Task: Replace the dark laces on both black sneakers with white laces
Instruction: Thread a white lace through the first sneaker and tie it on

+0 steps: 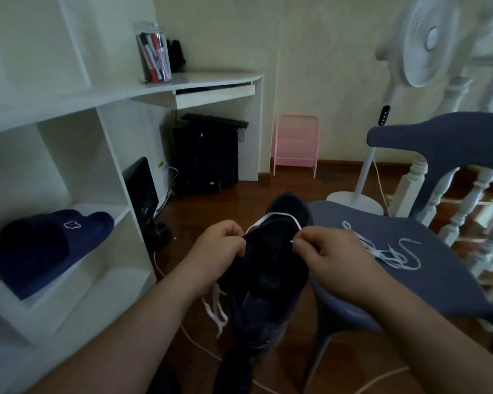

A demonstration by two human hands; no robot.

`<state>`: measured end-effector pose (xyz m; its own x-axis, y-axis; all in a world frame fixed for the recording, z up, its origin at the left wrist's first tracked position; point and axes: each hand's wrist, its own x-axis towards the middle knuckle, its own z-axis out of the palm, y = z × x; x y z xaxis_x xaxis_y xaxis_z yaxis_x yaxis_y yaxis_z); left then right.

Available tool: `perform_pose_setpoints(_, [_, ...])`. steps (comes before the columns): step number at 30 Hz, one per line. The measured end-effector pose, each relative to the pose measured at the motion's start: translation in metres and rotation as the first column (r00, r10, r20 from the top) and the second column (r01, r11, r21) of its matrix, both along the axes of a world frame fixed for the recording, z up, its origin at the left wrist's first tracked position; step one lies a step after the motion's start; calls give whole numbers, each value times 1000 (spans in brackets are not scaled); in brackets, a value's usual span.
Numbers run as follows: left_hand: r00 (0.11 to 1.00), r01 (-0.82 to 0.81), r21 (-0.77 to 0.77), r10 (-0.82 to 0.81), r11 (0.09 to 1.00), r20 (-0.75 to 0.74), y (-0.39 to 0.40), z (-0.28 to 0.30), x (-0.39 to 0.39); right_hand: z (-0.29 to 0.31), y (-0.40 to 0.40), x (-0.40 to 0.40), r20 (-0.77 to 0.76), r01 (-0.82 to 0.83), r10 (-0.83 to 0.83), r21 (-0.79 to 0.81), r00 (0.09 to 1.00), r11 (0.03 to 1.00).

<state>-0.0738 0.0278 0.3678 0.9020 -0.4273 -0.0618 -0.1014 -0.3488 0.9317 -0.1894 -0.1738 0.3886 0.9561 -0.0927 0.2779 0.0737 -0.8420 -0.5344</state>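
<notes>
A black sneaker (pixel 273 268) is held up in the middle of the view, toe pointing away. A white lace (pixel 273 215) crosses its front as one band. My left hand (pixel 214 251) grips the sneaker's left side with curled fingers and pinches the lace there; the lace's loose end (pixel 215 308) hangs below it. My right hand (pixel 325 251) pinches the other end of the lace at the sneaker's right edge. A second white lace (pixel 387 251) lies tangled on the blue chair seat (pixel 439 280). A dark shape (pixel 234 371) sits low between my arms; I cannot tell what it is.
White shelves (pixel 69 166) stand at left with navy slippers (pixel 49 245) on one shelf. A desk (pixel 211 81) holds a marker jar (pixel 154 52), with a computer tower (pixel 205 157) under it. A pink rack (pixel 295 143) and a white fan (pixel 427 41) stand behind. Cables cross the wooden floor.
</notes>
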Motion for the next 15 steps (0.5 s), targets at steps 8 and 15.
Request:
perform_pose_setpoints(8, [983, 160, 227, -176, 961, 53, 20, -6, 6, 22, 3, -7, 108, -34, 38, -37, 993, 999])
perform_pose_setpoints(15, [986, 21, 320, -73, 947, 150, 24, -8, 8, 2, 16, 0, 86, -15, 16, -14, 996, 1000])
